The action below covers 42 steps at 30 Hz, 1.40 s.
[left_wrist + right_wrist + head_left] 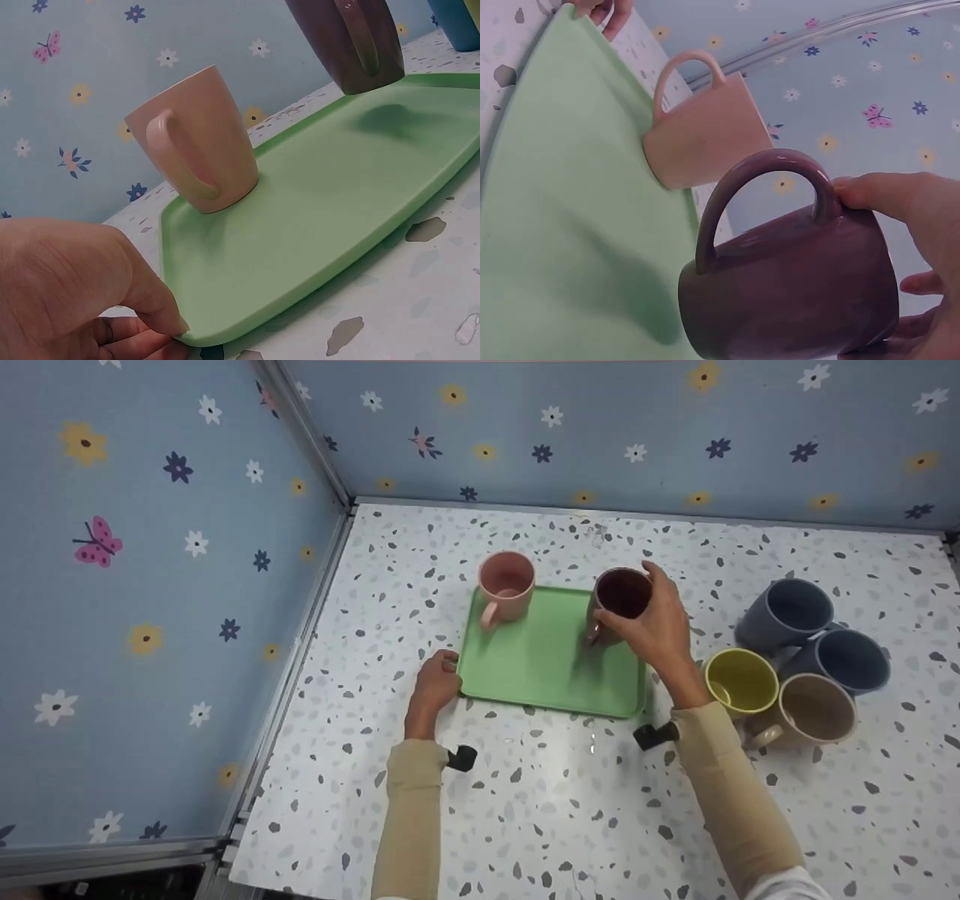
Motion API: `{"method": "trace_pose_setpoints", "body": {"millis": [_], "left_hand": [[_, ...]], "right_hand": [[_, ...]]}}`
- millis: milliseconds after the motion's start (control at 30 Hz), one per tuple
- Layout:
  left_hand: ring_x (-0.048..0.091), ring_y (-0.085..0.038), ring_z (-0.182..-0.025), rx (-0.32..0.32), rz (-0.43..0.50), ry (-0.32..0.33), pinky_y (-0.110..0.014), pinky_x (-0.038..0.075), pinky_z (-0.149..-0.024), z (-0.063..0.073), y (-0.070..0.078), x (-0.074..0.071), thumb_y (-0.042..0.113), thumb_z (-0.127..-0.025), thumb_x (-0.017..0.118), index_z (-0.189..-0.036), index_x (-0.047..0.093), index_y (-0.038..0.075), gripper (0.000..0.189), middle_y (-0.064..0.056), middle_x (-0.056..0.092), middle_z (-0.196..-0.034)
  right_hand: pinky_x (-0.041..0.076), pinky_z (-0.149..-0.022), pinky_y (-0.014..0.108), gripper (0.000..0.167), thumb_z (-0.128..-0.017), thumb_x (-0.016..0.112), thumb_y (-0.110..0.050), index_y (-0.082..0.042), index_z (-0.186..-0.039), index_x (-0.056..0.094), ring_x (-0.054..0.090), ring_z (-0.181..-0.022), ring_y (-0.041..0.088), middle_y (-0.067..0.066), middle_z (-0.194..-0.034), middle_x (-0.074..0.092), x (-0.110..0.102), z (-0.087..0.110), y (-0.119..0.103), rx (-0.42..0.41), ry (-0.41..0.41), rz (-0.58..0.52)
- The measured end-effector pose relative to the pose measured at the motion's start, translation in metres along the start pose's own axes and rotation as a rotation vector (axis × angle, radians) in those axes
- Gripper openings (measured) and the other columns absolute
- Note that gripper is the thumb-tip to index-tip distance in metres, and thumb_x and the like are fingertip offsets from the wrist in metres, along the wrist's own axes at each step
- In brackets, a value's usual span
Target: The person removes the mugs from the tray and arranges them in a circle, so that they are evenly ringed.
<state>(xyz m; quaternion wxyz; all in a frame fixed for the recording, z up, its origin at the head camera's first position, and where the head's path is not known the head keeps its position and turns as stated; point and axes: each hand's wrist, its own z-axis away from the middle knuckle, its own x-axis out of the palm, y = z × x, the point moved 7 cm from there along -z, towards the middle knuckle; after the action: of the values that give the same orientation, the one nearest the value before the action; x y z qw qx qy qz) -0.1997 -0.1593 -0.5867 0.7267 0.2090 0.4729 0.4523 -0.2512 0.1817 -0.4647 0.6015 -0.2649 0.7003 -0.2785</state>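
My right hand (658, 622) grips a dark purple mug (621, 598) by its upper part, thumb near the handle. In the left wrist view the mug's base hangs above the green tray (315, 217), with a shadow beneath it. A pink mug (507, 585) stands upright on the tray's far left corner, its handle toward the near side. At the tray's near left corner, my left hand (437, 681) pinches the rim between thumb and fingers, as the left wrist view (67, 285) shows.
Right of the tray several mugs stand close together: two blue mugs (795, 607), a yellow mug (741, 681) and a beige mug (817, 709). Flowered panels (510, 427) border the speckled table (525, 795) at the back and left.
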Motion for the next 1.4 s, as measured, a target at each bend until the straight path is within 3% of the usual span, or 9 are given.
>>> {"method": "trace_pose_setpoints", "body": {"millis": [367,867,1400], "left_hand": [[0.052,-0.026,-0.105,-0.002,-0.026,0.016,-0.038,0.043,-0.091,-0.002,0.000,0.000,-0.003,-0.076,0.040,-0.127,0.052,0.006,0.053,-0.015,0.057,-0.117],[0.052,-0.027,-0.106,0.002,-0.005,0.013,-0.038,0.044,-0.088,-0.002,-0.002,0.000,-0.003,-0.076,0.040,-0.128,0.052,0.007,0.054,-0.015,0.057,-0.119],[0.053,-0.027,-0.103,0.019,-0.009,0.029,-0.037,0.044,-0.085,0.000,0.001,0.000,-0.003,-0.075,0.039,-0.127,0.053,0.005,0.054,-0.016,0.058,-0.116]], "right_hand": [[0.036,-0.103,0.054,0.106,-0.066,0.082,-0.048,-0.012,-0.149,0.027,0.046,-0.126,0.036,0.019,-0.141,0.043,-0.020,0.011,0.020,0.118,0.040,0.023],[0.042,-0.098,0.054,0.111,-0.065,0.079,-0.056,-0.011,-0.149,0.024,0.047,-0.121,0.038,0.023,-0.138,0.041,-0.043,0.017,0.038,0.233,0.101,0.081],[0.038,-0.101,0.056,0.113,-0.067,0.077,-0.058,-0.014,-0.151,0.017,0.042,-0.125,0.039,0.023,-0.144,0.033,-0.050,0.024,0.061,0.350,0.074,0.090]]}}
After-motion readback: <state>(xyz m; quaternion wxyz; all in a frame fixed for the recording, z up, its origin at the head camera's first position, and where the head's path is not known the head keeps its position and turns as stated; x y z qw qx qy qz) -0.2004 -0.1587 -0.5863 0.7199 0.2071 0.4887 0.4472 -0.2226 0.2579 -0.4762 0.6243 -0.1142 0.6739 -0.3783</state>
